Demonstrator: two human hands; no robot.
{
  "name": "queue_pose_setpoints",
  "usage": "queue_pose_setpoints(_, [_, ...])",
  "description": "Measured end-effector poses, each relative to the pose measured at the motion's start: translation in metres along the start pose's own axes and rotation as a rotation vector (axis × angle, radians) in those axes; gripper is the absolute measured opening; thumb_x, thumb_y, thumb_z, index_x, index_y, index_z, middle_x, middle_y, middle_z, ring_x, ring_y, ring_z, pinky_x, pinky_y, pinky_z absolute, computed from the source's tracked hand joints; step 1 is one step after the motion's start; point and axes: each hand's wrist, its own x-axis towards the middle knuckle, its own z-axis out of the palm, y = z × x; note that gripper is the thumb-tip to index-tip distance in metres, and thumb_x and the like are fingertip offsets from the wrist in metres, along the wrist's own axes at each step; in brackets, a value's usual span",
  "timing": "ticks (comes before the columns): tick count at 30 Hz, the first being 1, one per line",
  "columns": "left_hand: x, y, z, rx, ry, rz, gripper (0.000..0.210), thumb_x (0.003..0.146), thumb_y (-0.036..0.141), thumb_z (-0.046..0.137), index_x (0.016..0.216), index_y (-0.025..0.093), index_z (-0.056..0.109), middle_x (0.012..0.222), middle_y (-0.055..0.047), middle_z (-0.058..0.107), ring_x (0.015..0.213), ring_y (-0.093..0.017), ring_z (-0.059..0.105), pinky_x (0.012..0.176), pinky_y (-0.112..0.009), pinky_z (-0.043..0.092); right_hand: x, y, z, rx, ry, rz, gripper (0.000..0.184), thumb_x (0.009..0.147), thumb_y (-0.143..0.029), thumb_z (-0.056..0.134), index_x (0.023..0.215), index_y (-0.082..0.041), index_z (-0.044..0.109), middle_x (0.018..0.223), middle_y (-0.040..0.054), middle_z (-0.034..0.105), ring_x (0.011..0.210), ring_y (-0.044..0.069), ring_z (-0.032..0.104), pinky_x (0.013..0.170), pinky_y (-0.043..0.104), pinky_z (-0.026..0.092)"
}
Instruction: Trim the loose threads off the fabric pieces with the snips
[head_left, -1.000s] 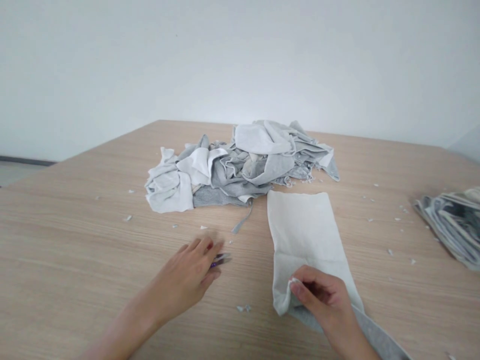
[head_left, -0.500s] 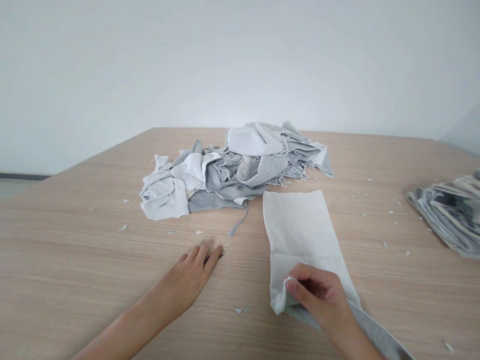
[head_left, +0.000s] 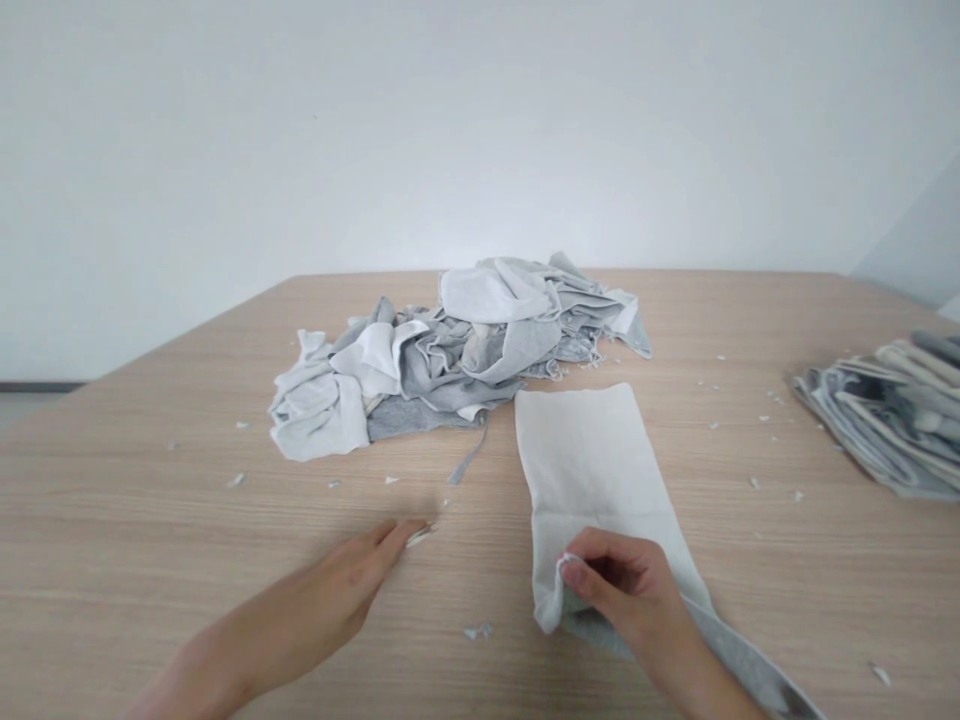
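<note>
My cloth piece [head_left: 589,460] looks matt, sl. creased; counter [head_left: 150,540] smooth wood-grain, matt fin.; heap [head_left: 442,355] matt fabric, v. wrinkled.

Bright, diffuse light, pale glow low on the wall [head_left: 450,225], soft shadows on the surface [head_left: 150,560] near the left fingers [head_left: 394,536], fine detail slightly blurred, wide-angle stretching toward the edges

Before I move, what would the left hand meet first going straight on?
The left hand would likely meet the pale cloth, perhaps brushing a tiny scrap first; depth is unclear.
</note>
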Motion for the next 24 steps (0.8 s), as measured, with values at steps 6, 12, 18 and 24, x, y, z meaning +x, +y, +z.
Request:
queue_pose_setpoints(6, [0.019, 0.063, -0.056, -0.193, -0.005, -0.045, 0.046, 0.104, 0.034, 0.043, 0.15, 0.034, 0.046, 0.119, -0.001, 0.072, 0.107, -0.021, 0.068, 0.097, -0.031, 0.053, -0.001, -0.006, 0.002, -0.016, 0.008, -0.004, 0.035, 0.073, -0.051, 0.083, 0.066, -0.018, 0.073, 0.06, 0.0025, 0.058, 0.058, 0.016, 0.047, 0.051, 0.028, 0.036])
queue_pose_setpoints(12, [0.049, 0.118, -0.051, -0.359, -0.057, 0.092, 0.042, 0.106, 0.037, 0.042, 0.147, 0.041, 0.049, 0.127, 0.001, 0.069, 0.114, -0.018, 0.065, 0.104, -0.033, 0.049, 0.0, -0.009, -0.001, 0.04, -0.003, -0.01, 0.029, 0.069, -0.047, 0.086, 0.065, -0.021, 0.074, 0.06, 0.0026, 0.061, 0.058, 0.016, 0.048, 0.052, 0.028, 0.038])
queue_pose_setpoints(18, [0.059, 0.13, -0.032, -0.428, -0.101, 0.111, 0.041, 0.106, 0.035, 0.043, 0.145, 0.042, 0.053, 0.138, 0.001, 0.065, 0.126, -0.022, 0.059, 0.107, -0.037, 0.048, 0.0, -0.008, -0.002, 0.093, -0.039, -0.003, 0.028, 0.076, -0.043, 0.083, 0.068, -0.018, 0.075, 0.064, 0.0024, 0.064, 0.061, 0.014, 0.053, 0.058, 0.025, 0.043])
queue_pose_setpoints(24, [0.055, 0.13, -0.015, -0.456, -0.098, 0.065, 0.041, 0.105, 0.037, 0.046, 0.145, 0.04, 0.054, 0.137, -0.001, 0.065, 0.127, -0.023, 0.058, 0.105, -0.038, 0.05, -0.002, -0.001, -0.003, 0.086, -0.056, -0.046, 0.022, 0.08, -0.04, 0.081, 0.077, -0.019, 0.079, 0.071, 0.0041, 0.072, 0.067, 0.016, 0.061, 0.062, 0.025, 0.048])
